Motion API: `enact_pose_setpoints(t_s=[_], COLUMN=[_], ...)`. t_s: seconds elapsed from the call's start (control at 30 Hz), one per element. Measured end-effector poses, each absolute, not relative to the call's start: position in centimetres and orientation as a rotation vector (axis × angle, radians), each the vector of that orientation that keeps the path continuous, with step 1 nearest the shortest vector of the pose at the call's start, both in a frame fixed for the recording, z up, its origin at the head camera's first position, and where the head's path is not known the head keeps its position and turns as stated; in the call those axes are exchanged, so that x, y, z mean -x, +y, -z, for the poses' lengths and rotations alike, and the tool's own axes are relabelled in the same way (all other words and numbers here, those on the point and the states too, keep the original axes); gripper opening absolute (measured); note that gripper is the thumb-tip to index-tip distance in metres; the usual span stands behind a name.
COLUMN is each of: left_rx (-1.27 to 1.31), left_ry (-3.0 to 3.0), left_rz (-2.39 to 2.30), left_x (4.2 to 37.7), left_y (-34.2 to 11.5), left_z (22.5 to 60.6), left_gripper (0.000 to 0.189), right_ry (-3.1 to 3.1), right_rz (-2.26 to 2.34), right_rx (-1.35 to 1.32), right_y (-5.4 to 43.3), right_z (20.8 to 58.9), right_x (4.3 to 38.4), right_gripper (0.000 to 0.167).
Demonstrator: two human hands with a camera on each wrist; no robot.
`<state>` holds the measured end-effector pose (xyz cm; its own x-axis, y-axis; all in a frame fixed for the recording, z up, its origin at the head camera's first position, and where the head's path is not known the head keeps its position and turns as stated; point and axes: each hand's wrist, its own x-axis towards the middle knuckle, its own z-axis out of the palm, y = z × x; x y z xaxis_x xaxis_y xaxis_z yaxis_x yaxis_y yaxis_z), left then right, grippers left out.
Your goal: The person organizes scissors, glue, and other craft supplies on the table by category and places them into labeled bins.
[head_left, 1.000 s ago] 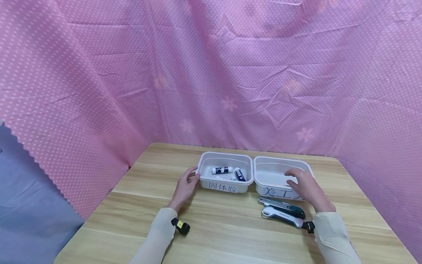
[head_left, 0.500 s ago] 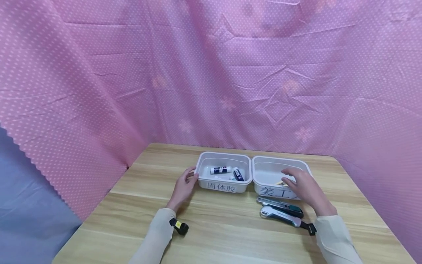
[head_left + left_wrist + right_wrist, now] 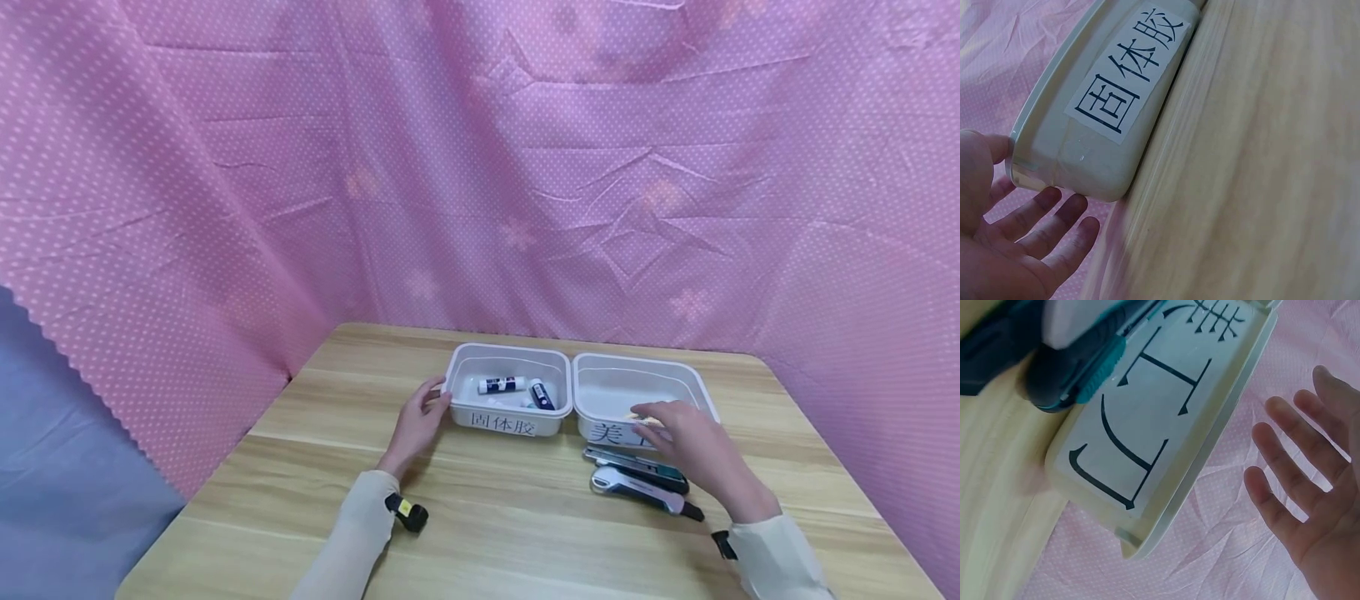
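Observation:
My left hand (image 3: 415, 423) rests its thumb and fingertips on the left end of a white plastic bin (image 3: 1054, 147). Inside that bin, several blue-and-white glue sticks (image 3: 502, 385) lie loose. Over the front rim of a second white bin (image 3: 637, 365) is my right hand (image 3: 693, 442), its fingers spread and holding nothing. In the right wrist view the palm (image 3: 1329, 531) stands apart from this bin. A thin yellow item (image 3: 632, 416) shows inside it by my fingertips, mostly hidden. In front lie a grey-and-green utility knife (image 3: 637, 468) and a white-and-grey utility knife (image 3: 645, 492).
Both bins stand side by side near the back of the wooden table (image 3: 480, 533). Each has a printed front label; the left one (image 3: 1129, 72) is fully readable. A pink dotted cloth (image 3: 450, 167) hangs behind the table.
My right hand has drawn back from inside the right bin toward its front rim and lower right. The yellow item came into view there. My left hand stays at the left bin.

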<state>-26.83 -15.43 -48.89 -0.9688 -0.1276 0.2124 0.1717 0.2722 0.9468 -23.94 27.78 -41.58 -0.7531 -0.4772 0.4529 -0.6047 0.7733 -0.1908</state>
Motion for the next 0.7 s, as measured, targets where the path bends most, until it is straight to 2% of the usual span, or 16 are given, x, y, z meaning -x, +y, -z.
enact_pose_setpoints(t_s=[0.3,0.53,0.7], left_rx=[0.022,0.040,0.049], left_ry=[-2.297,-2.327,-2.323], left_rz=[1.759,1.768,1.766], left_x=[26.9,25.0,24.1], left_y=[-15.3,-14.6,-14.3], left_z=[48.8,46.1,45.1], left_gripper=[0.049,0.049,0.048], right_ry=[-2.442,-2.430,-2.492], right_rz=[-0.334,-0.261,-0.251], right_rx=[-0.912,-0.943,-0.946], right_y=[27.8,28.2,28.5], right_z=[42.6,43.8,44.7], right_x=[22.4,21.5,20.9], right_gripper=[0.037,0.045,0.043])
